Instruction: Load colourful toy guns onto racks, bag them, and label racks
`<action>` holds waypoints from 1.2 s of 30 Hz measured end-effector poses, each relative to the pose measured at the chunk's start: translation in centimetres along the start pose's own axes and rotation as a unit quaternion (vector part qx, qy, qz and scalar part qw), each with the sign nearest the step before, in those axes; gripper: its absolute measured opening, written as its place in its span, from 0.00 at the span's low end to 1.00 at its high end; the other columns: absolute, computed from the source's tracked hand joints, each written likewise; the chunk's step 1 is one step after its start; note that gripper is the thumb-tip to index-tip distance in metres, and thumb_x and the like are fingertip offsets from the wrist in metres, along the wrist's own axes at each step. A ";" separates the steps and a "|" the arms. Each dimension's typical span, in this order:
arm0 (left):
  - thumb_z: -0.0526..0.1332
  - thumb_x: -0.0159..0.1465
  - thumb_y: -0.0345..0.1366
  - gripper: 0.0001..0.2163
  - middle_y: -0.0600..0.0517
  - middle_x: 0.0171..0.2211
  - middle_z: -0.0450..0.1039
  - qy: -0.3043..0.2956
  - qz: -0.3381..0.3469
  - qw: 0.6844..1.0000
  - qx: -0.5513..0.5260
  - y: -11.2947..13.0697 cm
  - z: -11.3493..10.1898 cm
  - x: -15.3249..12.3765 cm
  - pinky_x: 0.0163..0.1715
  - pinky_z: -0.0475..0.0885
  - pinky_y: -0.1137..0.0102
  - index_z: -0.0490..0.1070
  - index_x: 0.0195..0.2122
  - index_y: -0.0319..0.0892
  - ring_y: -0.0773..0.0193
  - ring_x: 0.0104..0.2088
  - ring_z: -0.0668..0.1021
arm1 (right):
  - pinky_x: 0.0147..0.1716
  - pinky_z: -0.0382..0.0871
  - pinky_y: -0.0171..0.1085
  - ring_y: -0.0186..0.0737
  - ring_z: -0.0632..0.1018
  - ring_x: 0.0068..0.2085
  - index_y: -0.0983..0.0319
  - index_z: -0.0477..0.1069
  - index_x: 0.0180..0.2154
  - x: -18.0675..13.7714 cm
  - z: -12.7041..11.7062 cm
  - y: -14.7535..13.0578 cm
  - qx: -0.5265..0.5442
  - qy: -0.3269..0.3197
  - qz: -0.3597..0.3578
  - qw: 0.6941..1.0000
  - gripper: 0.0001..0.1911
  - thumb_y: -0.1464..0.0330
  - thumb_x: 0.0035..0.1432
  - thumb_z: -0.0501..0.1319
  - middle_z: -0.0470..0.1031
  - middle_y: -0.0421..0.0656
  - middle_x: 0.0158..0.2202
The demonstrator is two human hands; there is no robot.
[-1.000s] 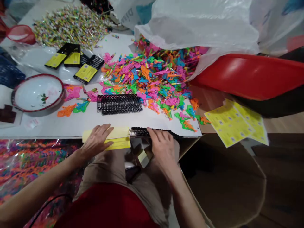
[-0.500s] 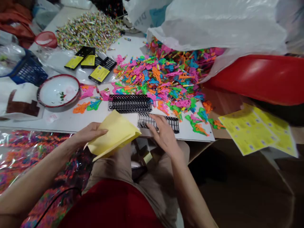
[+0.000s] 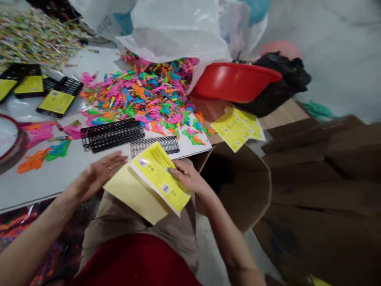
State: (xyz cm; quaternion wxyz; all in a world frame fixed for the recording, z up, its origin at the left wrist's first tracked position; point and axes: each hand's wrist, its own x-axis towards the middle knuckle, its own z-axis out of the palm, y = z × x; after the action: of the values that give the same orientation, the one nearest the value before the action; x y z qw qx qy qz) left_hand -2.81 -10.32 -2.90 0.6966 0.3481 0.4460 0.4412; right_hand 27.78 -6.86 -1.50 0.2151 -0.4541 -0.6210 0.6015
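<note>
Between thumb and fingers, my right hand [image 3: 187,175] grips a yellow printed sheet [image 3: 159,174] over my lap. A paler yellow sheet [image 3: 135,194] spreads out from under it to the left; whether the two are one folded piece I cannot tell. My left hand [image 3: 99,174] is at the left of the papers, fingers stretched out and slightly blurred, holding nothing. Just beyond the papers, at the table's front edge, lie a stack of black plastic grid trays [image 3: 113,135] and a flatter black grid tray [image 3: 166,144], partly covered by the printed sheet.
A heap of colourful plastic toy pieces [image 3: 143,91] covers the middle of the table [image 3: 98,167]. Black trays with yellow cards [image 3: 56,101] lie at left, near a red-rimmed bowl [image 3: 20,139]. At right are a red basin [image 3: 235,81], yellow printed sheets [image 3: 233,129] and an open cardboard box [image 3: 264,190].
My view has turned right. My right hand has left the black tray and taken the yellow papers, which now show a printed side. My left hand has let go of them and opened.
</note>
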 end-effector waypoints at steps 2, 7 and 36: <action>0.67 0.48 0.59 0.37 0.45 0.57 0.70 0.019 -0.004 0.999 0.047 0.1 1.2 1.9 0.50 0.73 0.59 0.68 0.56 0.45 0.49 0.56 0.72 | 0.27 0.66 0.30 0.34 0.73 0.31 0.63 0.72 0.37 -1.7 -2.6 0.0 -0.046 -0.088 0.033 0.994 0.21 0.51 0.60 0.58 0.74 0.40 0.32; 0.65 0.52 0.39 0.14 0.50 0.34 0.79 -0.069 -0.115 0.978 0.161 -3.5 8.6 4.6 0.37 0.73 0.67 0.75 0.39 0.38 0.61 0.34 0.79 | 0.24 0.65 0.30 0.32 0.74 0.28 0.64 0.72 0.38 -3.8 -4.3 1.9 -0.108 -0.215 0.136 0.961 0.20 0.54 0.64 0.53 0.76 0.41 0.31; 0.64 0.50 0.55 0.20 0.57 0.18 0.64 0.008 -0.141 0.981 0.136 -8.2 12.8 4.5 0.19 0.61 0.76 0.66 0.23 0.41 0.71 0.19 0.66 | 0.44 0.69 0.41 0.40 0.77 0.44 0.58 0.75 0.44 -4.2 6.2 7.9 -0.314 0.349 -0.155 0.869 0.10 0.70 0.64 0.57 0.78 0.46 0.45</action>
State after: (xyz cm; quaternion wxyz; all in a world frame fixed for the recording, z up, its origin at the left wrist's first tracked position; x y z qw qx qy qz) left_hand 12.48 -10.32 -6.90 0.6945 0.3697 0.5516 0.2770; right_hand 27.23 -14.83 -8.92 0.3544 -0.5765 -0.7236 0.1360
